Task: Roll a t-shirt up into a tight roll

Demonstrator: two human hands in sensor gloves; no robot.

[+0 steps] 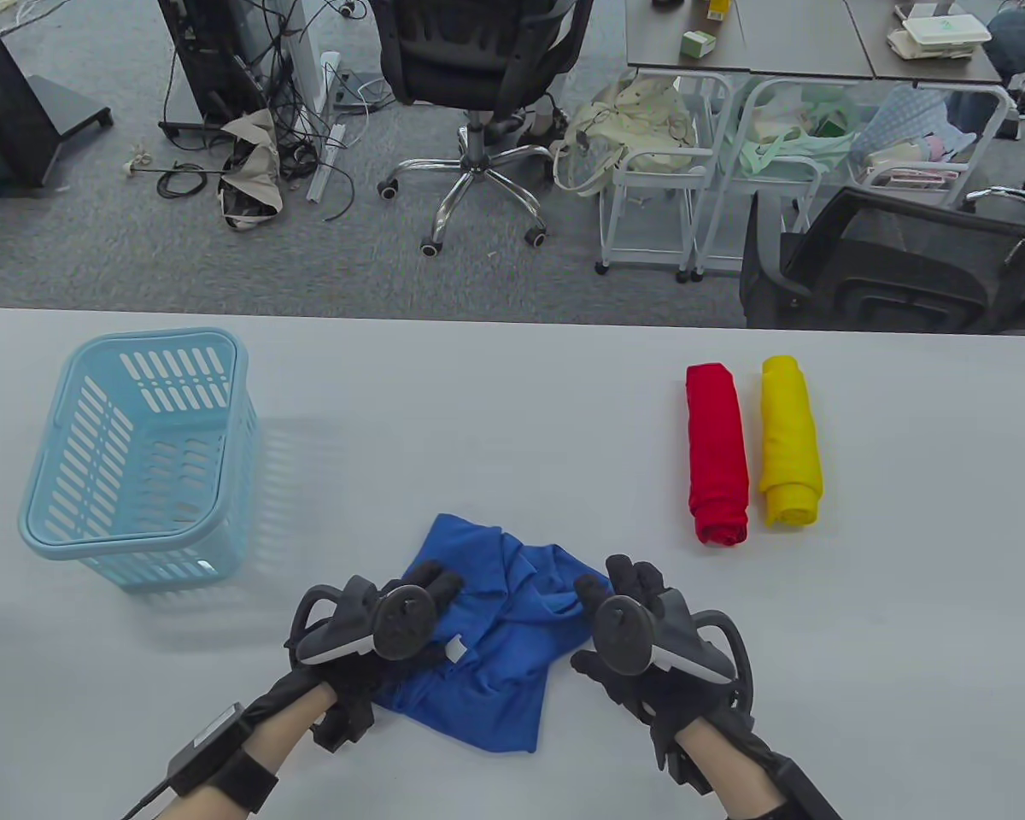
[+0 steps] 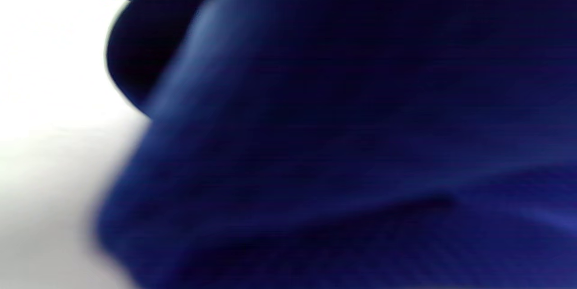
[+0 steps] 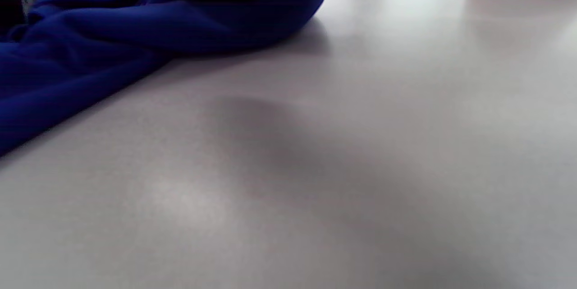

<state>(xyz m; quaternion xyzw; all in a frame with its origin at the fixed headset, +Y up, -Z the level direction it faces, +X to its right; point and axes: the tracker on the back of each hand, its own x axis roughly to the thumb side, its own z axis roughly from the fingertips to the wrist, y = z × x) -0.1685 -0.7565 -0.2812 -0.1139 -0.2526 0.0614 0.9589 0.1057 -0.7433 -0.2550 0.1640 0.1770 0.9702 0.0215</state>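
Note:
A crumpled blue t-shirt [image 1: 495,649] lies on the white table near the front edge, with a small white tag [image 1: 455,649] showing. My left hand [image 1: 431,589] rests on its left part and grips the fabric; in the left wrist view the blue cloth [image 2: 360,144] fills most of the frame. My right hand [image 1: 606,581] holds the shirt's bunched right edge with curled fingers. The right wrist view shows the shirt [image 3: 135,27] at the upper left and bare table; no fingers show there.
A light blue plastic basket [image 1: 47,461] stands at the table's left. A red rolled shirt [image 1: 717,453] and a yellow rolled shirt [image 1: 790,440] lie side by side at the right. Chairs and carts stand beyond the far edge.

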